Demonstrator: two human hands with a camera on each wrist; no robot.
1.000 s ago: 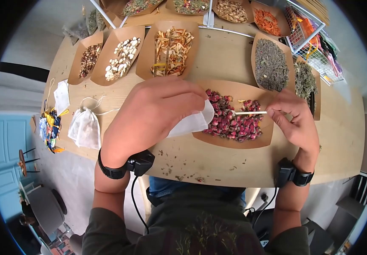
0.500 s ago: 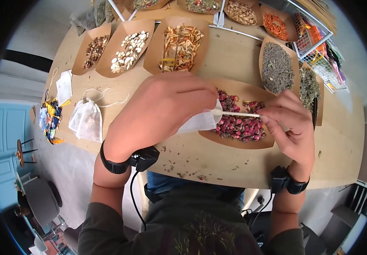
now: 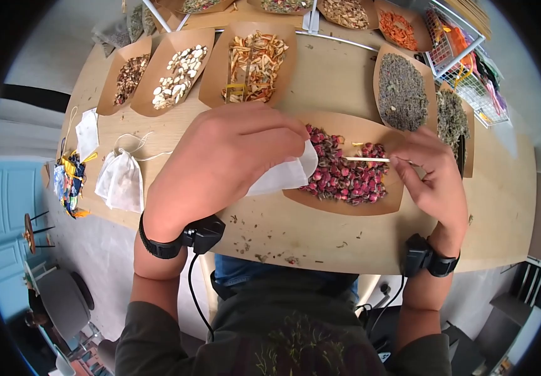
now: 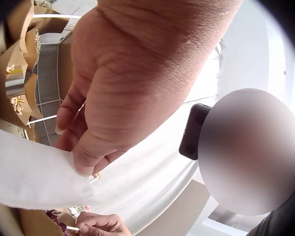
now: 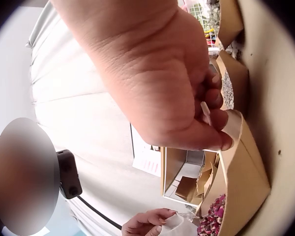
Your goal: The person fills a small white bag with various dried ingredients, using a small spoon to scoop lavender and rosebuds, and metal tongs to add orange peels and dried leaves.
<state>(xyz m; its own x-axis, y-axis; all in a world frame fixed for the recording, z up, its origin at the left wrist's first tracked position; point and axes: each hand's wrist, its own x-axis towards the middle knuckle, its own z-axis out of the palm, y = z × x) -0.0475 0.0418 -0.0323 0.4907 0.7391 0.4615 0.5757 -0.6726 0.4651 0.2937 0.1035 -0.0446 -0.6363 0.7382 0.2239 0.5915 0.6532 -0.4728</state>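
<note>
My left hand [image 3: 226,160] pinches the rim of a white cloth pouch [image 3: 281,178], holding its mouth open toward the right. The pouch overlaps the left end of a brown paper tray [image 3: 320,203] in the head view. Inside that tray lie dried rosebuds [image 3: 352,182], dark pink with brownish bases. Between thumb and fingers, my right hand [image 3: 433,175] pinches the thin pale handle of a small spoon [image 3: 367,159]. Its far end reaches down among the rosebuds, where the bowl is hidden. In the right wrist view the handle [image 5: 222,167] slants down from the fingertips.
Beyond the left hand stand paper trays of orange-brown dried strips [image 3: 264,62] with tongs, white slices [image 3: 180,75] and brown bits [image 3: 130,78]. Grey-purple dried flowers [image 3: 402,91] fill a tray at right. A stuffed white pouch [image 3: 120,182] lies at left. Crumbs dot the table's front edge.
Half a second ago the spoon's bowl was at the pouch's mouth; now it is back among the rosebuds, as at first. The left hand keeps its hold on the pouch.
</note>
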